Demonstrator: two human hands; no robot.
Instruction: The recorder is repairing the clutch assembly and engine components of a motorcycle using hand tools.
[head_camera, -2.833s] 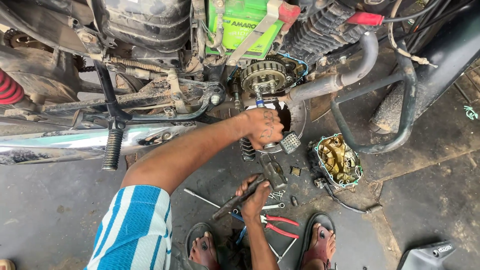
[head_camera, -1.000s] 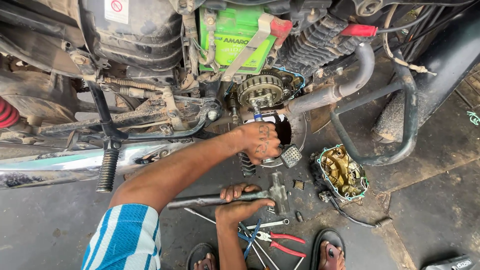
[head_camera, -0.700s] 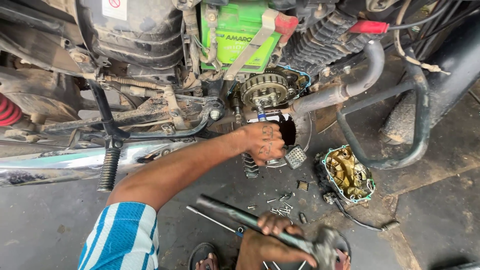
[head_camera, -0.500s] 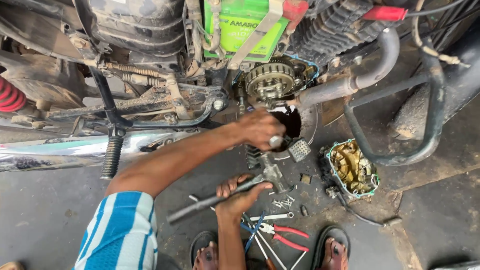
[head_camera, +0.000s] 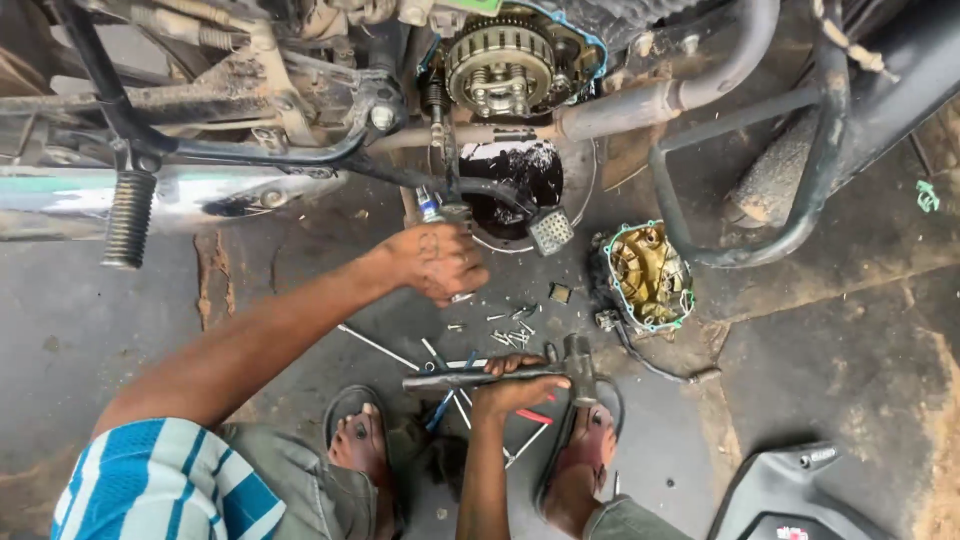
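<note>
My left hand (head_camera: 437, 262) is a closed fist just below the dark opening in the motorcycle engine (head_camera: 512, 170), with a small metal part (head_camera: 462, 297) showing under the fingers. My right hand (head_camera: 515, 385) grips the shaft of a grey metal hammer (head_camera: 575, 362) held level above the floor, between my sandalled feet (head_camera: 358, 440). The toothed clutch assembly (head_camera: 500, 65) sits exposed above the opening. A removed engine cover (head_camera: 648, 275) lies on the floor to the right.
Loose bolts (head_camera: 512, 330), a thin rod (head_camera: 378, 347) and red-handled pliers (head_camera: 535, 416) lie on the concrete by my hands. A ribbed footpeg (head_camera: 128, 215), a pedal (head_camera: 550, 230), the exhaust pipe (head_camera: 640, 100), a black guard bar (head_camera: 800, 200) and a black panel (head_camera: 800, 490) surround the spot.
My left hand has drawn back from the engine opening toward the floor, still closed. My right hand has swung the hammer about and now holds it level. The view has tilted down.
</note>
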